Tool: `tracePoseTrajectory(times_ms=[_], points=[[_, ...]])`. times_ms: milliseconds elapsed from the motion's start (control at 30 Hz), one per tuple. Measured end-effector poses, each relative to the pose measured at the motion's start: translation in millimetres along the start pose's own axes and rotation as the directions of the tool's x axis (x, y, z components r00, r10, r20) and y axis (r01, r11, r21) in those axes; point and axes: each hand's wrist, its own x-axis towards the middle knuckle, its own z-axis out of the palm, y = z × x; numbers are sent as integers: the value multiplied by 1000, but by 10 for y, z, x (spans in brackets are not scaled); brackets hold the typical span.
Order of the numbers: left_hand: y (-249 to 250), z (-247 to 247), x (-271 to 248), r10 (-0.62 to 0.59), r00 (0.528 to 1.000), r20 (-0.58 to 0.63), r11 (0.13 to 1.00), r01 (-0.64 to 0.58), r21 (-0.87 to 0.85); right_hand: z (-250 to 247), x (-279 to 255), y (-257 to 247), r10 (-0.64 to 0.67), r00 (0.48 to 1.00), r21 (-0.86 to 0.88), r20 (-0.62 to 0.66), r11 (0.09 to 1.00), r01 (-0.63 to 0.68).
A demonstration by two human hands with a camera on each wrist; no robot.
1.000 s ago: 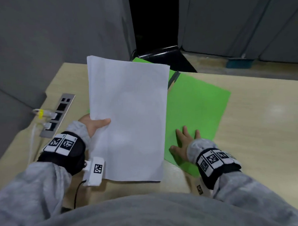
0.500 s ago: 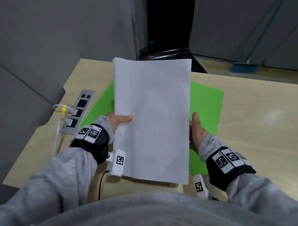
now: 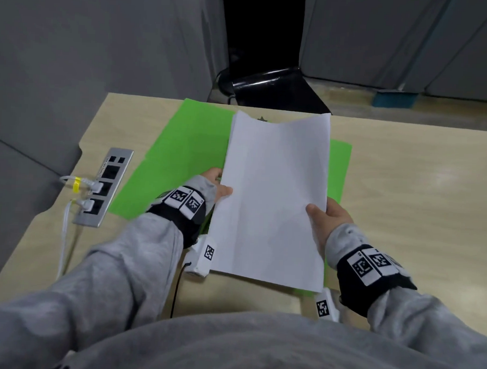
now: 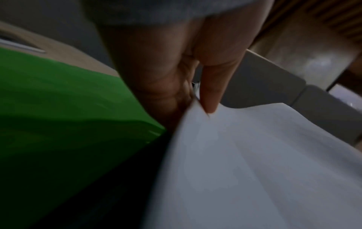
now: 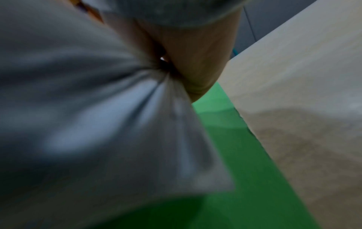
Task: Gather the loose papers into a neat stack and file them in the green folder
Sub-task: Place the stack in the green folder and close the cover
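Observation:
A stack of white papers (image 3: 275, 197) hangs above the open green folder (image 3: 179, 156), which lies flat on the wooden desk (image 3: 418, 178). My left hand (image 3: 218, 188) pinches the stack's left edge, thumb on top. My right hand (image 3: 323, 215) grips its right edge, thumb on top. The far edge of the stack dips in the middle. In the left wrist view my thumb and fingers (image 4: 211, 86) clamp the papers (image 4: 254, 162) beside the folder (image 4: 58, 116). The right wrist view shows the papers (image 5: 98, 116) creased where the hand (image 5: 195, 65) squeezes them, above the folder (image 5: 245, 162).
A metal socket strip (image 3: 104, 186) with white cables plugged in is set in the desk's left side. A black chair (image 3: 269, 86) stands beyond the far edge. Grey partitions rise at the left and back. Bare desk (image 5: 303, 93) extends to the right of the folder.
My right hand left the folder's right page and took hold of the stack's right edge. The stack came down lower and over the folder, now held by both hands.

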Motion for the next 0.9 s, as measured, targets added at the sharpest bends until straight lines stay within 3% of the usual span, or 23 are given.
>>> tracePoseTrajectory(times_ms=[133,200,267,367,600,733,900], points=[[4,-28,86,-12,999,32,997,9,74,-111,186,65,104,992,-48,-68,993,-107],[-60,-105,146,-31,999,-35,958,39,283,-150,264,87,167,982,-73,-89,982,-173],[-135,-175,139,-43,993,-115,801,102,590,-152,351,135,213,973,-95,-92,971,-221],[-225,-205,60,-72,991,-113,634,133,762,-104,457,204,217,973,-103,-80,969,-224],[-331,-176,-203,-207,974,-91,576,196,794,4,487,30,146,989,-323,15,937,-133],[-309,-321,-265,-210,973,-97,598,206,775,25,494,-32,236,971,-411,32,889,-202],[-244,-494,-227,-190,971,-142,679,234,695,29,526,-62,252,967,-481,48,854,-199]])
